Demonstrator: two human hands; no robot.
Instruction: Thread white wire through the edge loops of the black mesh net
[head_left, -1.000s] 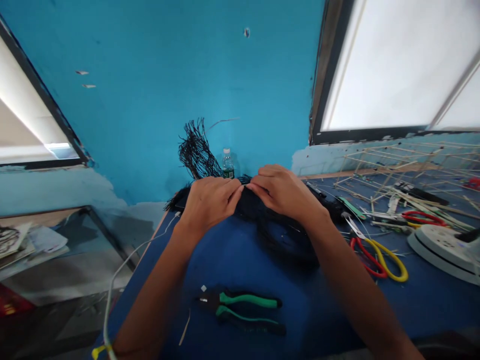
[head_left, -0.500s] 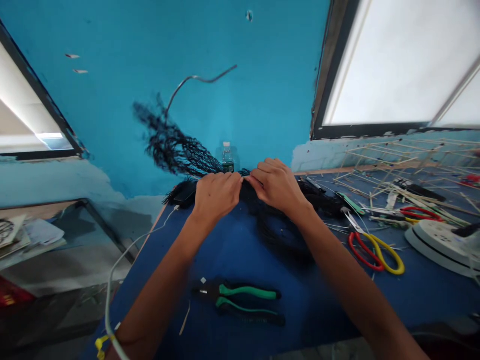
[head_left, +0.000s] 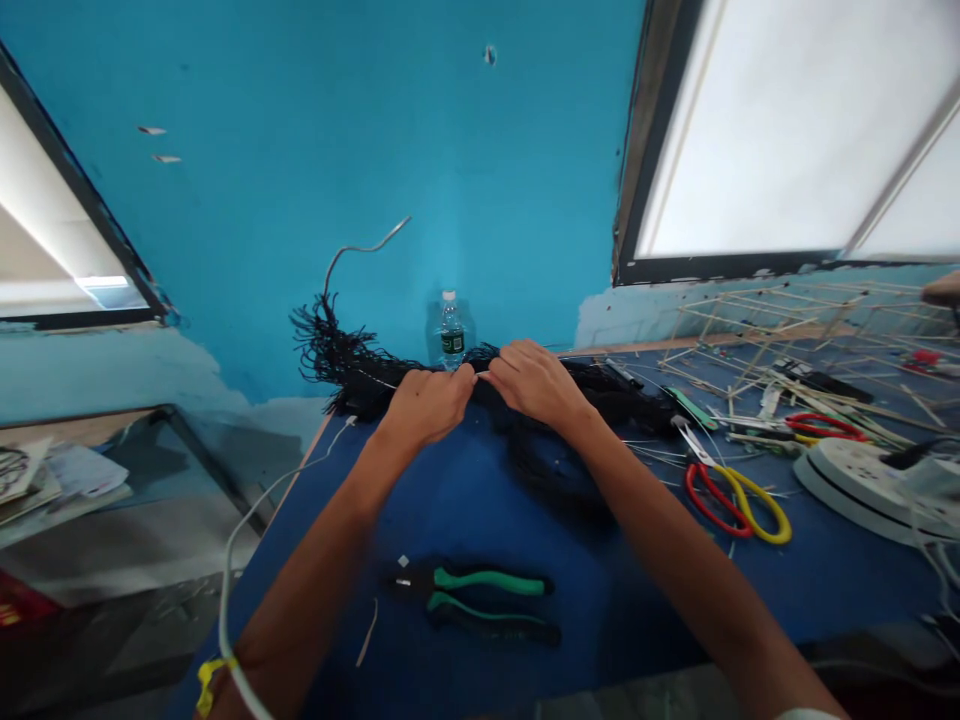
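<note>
A bundle of black cords [head_left: 341,355] spreads out to the left of my hands, with a bent metal wire [head_left: 352,250] rising from its end against the wall. My left hand [head_left: 431,405] is closed on the bundle near the back of the table. Close beside it, my right hand [head_left: 536,385] is also closed, thumb and finger pinching something thin and pale between the two hands; its full shape is hidden. More black strands [head_left: 547,470] hang and lie below and right of my right hand.
Green-handled pliers [head_left: 480,595] lie at the front. Red and yellow scissors [head_left: 739,500], a white reel-like object [head_left: 870,485] and a thin-stick frame [head_left: 765,320] are at the right. A bottle [head_left: 452,335] stands behind my hands. A white cable [head_left: 232,560] runs along the left.
The cord bundle and its wire have swung down, and the bundle now covers the dark phone-like object. My hands stay close together, slightly lower. The camera view has shifted slightly.
</note>
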